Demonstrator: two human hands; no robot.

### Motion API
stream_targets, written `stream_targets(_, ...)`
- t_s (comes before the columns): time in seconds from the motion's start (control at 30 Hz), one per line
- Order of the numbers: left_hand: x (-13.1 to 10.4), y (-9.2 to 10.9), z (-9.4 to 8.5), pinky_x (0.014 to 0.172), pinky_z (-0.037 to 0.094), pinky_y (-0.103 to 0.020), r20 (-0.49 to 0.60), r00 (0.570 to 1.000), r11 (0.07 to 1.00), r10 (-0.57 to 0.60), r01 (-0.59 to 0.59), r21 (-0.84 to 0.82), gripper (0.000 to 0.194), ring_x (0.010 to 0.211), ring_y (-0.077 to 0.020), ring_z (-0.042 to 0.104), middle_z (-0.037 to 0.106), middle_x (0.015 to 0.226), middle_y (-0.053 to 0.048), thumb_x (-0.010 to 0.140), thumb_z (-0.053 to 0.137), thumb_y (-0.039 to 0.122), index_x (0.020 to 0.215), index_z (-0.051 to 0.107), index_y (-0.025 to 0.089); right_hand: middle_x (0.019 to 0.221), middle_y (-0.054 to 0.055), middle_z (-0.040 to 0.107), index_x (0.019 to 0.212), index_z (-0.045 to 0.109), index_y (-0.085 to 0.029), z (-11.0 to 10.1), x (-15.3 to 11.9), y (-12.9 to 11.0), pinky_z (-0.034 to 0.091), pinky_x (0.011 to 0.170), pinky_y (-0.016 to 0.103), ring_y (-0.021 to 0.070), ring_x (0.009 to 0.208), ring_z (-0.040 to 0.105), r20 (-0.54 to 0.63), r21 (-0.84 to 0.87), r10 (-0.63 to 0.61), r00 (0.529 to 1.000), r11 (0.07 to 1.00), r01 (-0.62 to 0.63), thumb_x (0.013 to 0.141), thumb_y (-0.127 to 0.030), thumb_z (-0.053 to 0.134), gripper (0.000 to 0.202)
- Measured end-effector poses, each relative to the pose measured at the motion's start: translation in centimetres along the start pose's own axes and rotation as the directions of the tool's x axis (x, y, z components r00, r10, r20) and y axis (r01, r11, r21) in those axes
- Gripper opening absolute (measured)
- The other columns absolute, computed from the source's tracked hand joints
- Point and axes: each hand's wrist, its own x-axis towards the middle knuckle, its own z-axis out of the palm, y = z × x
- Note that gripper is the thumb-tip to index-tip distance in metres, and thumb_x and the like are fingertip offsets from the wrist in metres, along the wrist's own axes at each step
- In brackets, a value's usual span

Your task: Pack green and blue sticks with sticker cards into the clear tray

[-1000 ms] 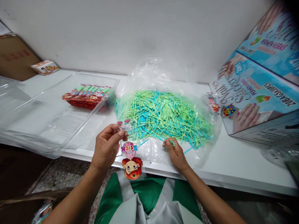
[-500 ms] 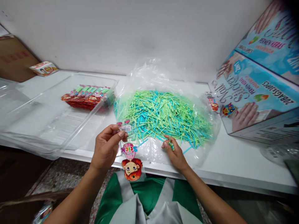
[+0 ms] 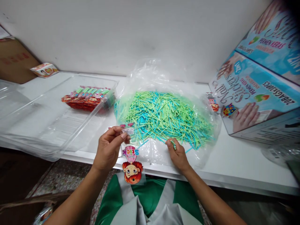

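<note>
- A big clear tray (image 3: 30, 115) is set left of the left hand (image 3: 110, 147).
- A heap of green and blue sticks (image 3: 164, 115) is spread just beyond the right hand (image 3: 177, 155).
- A see-through cartoon bag (image 3: 132, 170) is pinched between the left hand's thumb and fingers.
- A tiny bunch of sticks (image 3: 173, 144) is gripped in the curled right hand.

White flat-topped table (image 3: 253, 164) bears small orange-and-white carton (image 3: 45, 70), clear rectangular plastic tray (image 3: 44, 120), crumpled clear plastic bag (image 3: 156, 156) holding heaped thin green and blue sticks (image 3: 164, 115), and, at right, large blue printed cardboard box (image 3: 260, 90).
</note>
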Motion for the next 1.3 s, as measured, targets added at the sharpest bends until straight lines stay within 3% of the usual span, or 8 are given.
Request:
stream_targets(0.13,0.0,-0.3,0.4,0.062,0.043,-0.023,0.037,0.999,0.999,-0.037,0.037,-0.008,0.01,0.062,-0.01,0.056,0.055,0.066,0.003,0.073,0.068,0.016,0.076,0.059,0.017,0.068,-0.002,0.053,0.081,0.055,-0.02,-0.1,0.4,-0.5,0.041,0.062,0.024,0.0129,0.063,0.05,-0.109,0.07,0.041,0.993,0.997,-0.033,0.085,-0.038,0.056,0.019)
stream_targets(0.3,-0.1,-0.5,0.6,0.063,0.043,-0.022,0.062,0.997,0.999,-0.041,0.042,-0.012,0.009,0.063,-0.0096,0.056,0.054,0.066,0.003,0.074,0.067,0.015,0.076,0.058,0.016,0.059,-0.004,0.05,0.079,0.057,-0.019,0.4,-0.1,-0.1,0.041,0.061,0.025,0.0129,0.058,0.049,0.0,0.146,0.083,0.997,0.986,-0.082,0.089,-0.037,0.051,0.022)
stream_targets(0.63,0.0,-0.8,0.8,0.063,0.043,-0.022,0.087,0.995,0.999,-0.041,0.042,-0.011,0.008,0.064,-0.0098,0.056,0.056,0.067,0.003,0.075,0.067,0.016,0.077,0.059,0.017,0.063,-0.003,0.051,0.085,0.058,-0.019,0.7,-0.2,0.4,0.041,0.066,0.025,0.0131,0.062,0.05,0.081,0.147,0.079,0.994,0.985,-0.091,0.09,-0.037,0.05,0.02)
stream_targets(0.8,0.0,-1.6,1.2,0.063,0.042,-0.021,0.127,0.988,0.992,-0.09,0.078,0.097,0.008,0.063,-0.0093,0.055,0.059,0.066,0.002,0.078,0.066,0.022,0.077,0.059,0.017,0.07,-0.001,0.056,0.09,0.062,-0.019,0.1,0.3,-0.6,0.041,0.065,0.025,0.013,0.062,0.051,0.085,0.077,0.089,0.992,0.992,-0.096,0.092,-0.041,0.044,0.029)
stream_targets(0.87,0.0,-2.5,1.7,0.062,0.042,-0.021,0.156,0.976,0.975,-0.154,0.123,0.187,0.012,0.062,-0.0092,0.054,0.059,0.066,0.002,0.076,0.067,0.024,0.075,0.06,0.015,0.073,0.0,0.058,0.088,0.063,-0.019,-0.4,0.7,-1.9,0.04,0.063,0.025,0.0126,0.061,0.05,0.115,0.053,0.101,0.988,0.993,-0.107,0.091,-0.043,0.045,0.031)
stream_targets(1.0,0.1,-4.8,2.9,0.058,0.039,-0.021,0.267,0.919,0.931,-0.289,0.205,0.302,0.021,0.06,-0.0091,0.051,0.057,0.063,0.001,0.074,0.069,0.032,0.072,0.058,0.014,0.061,-0.005,0.048,0.098,0.063,-0.02,-1.0,1.5,-4.7,0.038,0.058,0.023,0.0111,0.056,0.045,0.255,0.058,0.118,0.96,0.989,-0.137,0.085,-0.045,0.054,0.029)
stream_targets(1.13,-0.1,-6.4,3.7,0.057,0.038,-0.021,0.325,0.89,0.936,-0.32,0.244,0.252,0.027,0.058,-0.0083,0.048,0.051,0.063,0.003,0.072,0.07,0.037,0.074,0.055,0.014,0.071,-0.002,0.057,0.082,0.064,-0.019,-0.9,1.8,-6.0,0.04,0.067,0.024,0.0128,0.069,0.052,0.245,0.074,0.075,0.967,0.993,-0.096,0.086,-0.042,0.054,0.025)
stream_targets(1.3,-0.2,-6.8,4.0,0.053,0.034,-0.02,0.33,0.87,0.925,-0.366,0.301,0.233,0.032,0.055,-0.0072,0.045,0.047,0.061,0.005,0.069,0.073,0.04,0.074,0.054,0.014,0.08,0.0,0.064,0.09,0.064,-0.02,-0.6,1.8,-6.2,0.043,0.071,0.026,0.0146,0.075,0.057,0.263,0.088,0.097,0.96,0.988,-0.124,0.088,-0.041,0.051,0.025)
